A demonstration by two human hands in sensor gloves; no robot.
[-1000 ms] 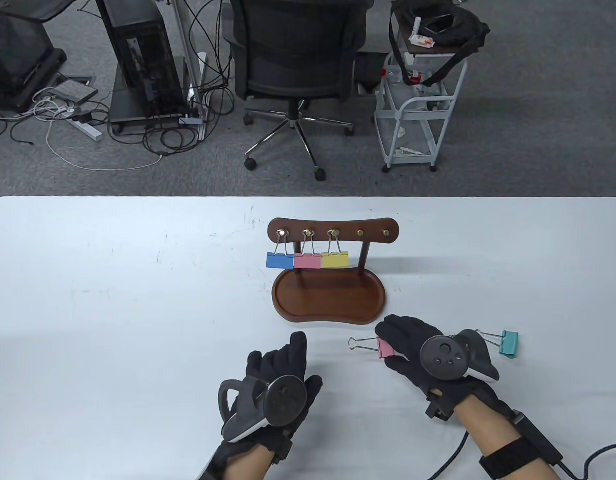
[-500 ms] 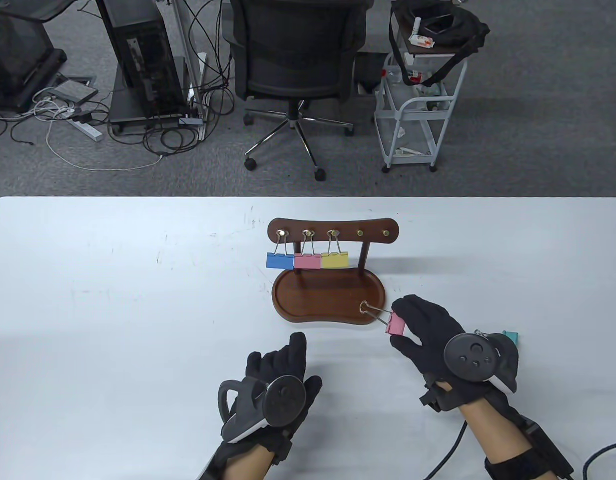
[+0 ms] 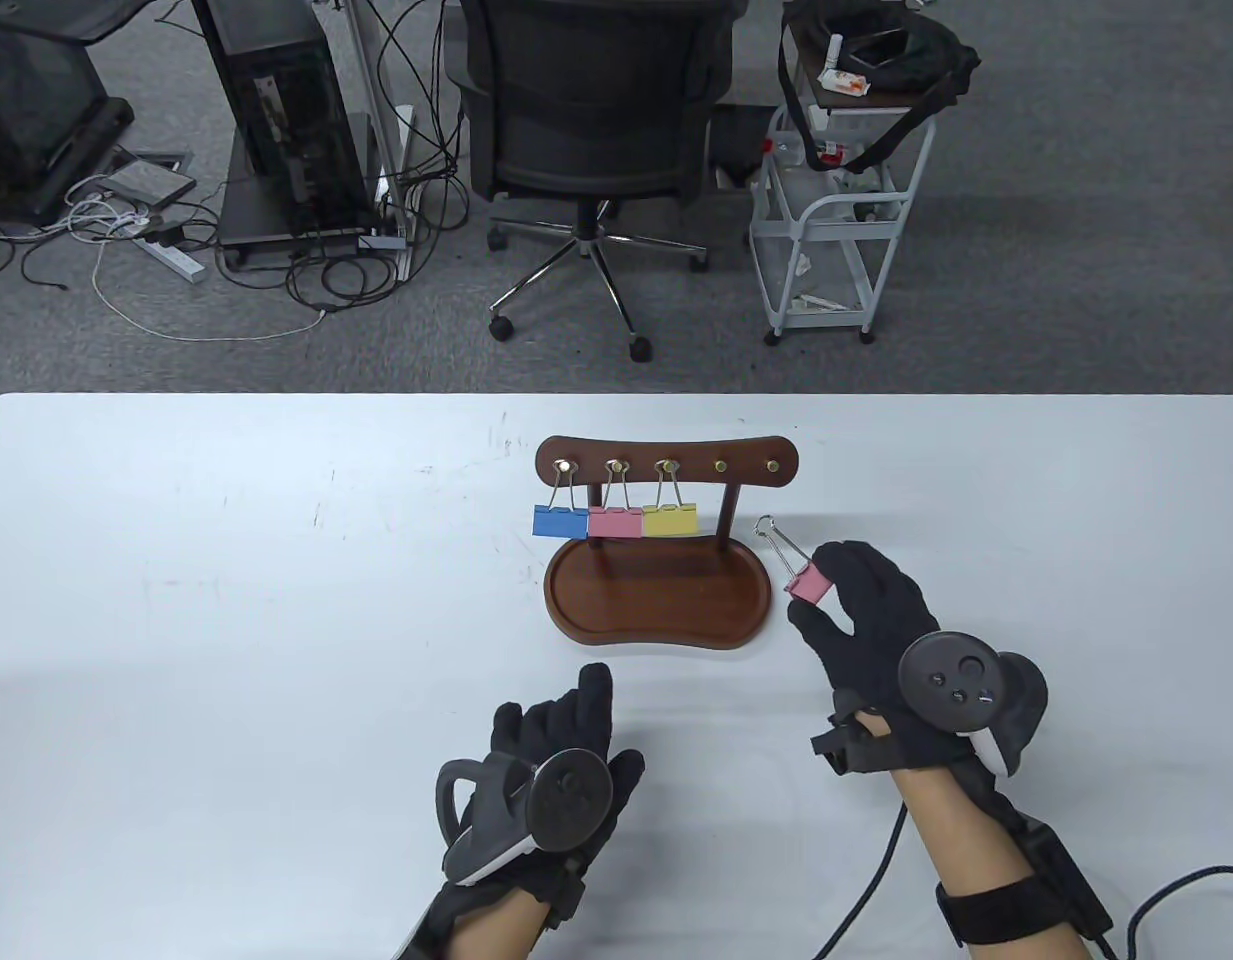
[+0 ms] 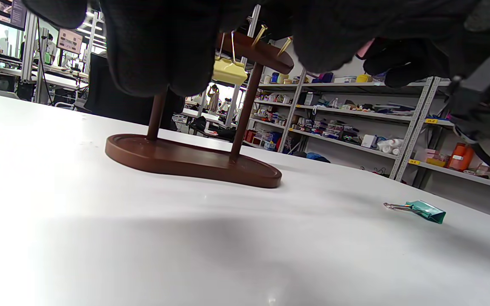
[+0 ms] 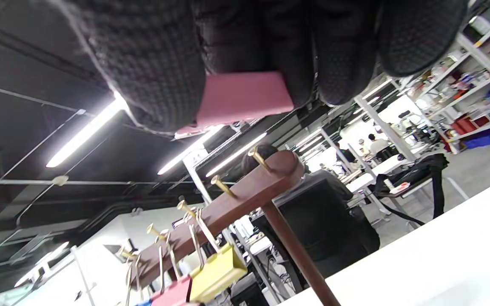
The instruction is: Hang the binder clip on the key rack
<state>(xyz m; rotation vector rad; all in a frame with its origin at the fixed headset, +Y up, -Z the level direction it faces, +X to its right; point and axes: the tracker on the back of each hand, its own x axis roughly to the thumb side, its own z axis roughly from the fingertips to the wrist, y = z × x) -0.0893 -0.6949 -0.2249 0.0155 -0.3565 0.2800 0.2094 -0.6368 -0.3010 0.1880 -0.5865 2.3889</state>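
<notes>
Right hand (image 3: pixel 869 625) pinches pink binder clip (image 3: pixel 806 585) right of center, just beside key rack (image 3: pixel 666 462), wire loop up. Left hand (image 3: pixel 561 745) flat, fingers relaxed, bottom center on table (image 3: pixel 226 600).

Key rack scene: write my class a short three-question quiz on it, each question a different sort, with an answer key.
1. True or false: the right hand pinches a pink binder clip that already hangs on the key rack.
2. Multiple choice: how many hooks on the rack are bare? A) none B) two C) four
3. Fill in: the left hand rests on the ____ and holds nothing.

Key
1. False: the clip is in the air to the right of the rack, its wire handle pointing up toward it.
2. B: blue, pink and yellow clips fill the three left hooks.
3. table
</notes>
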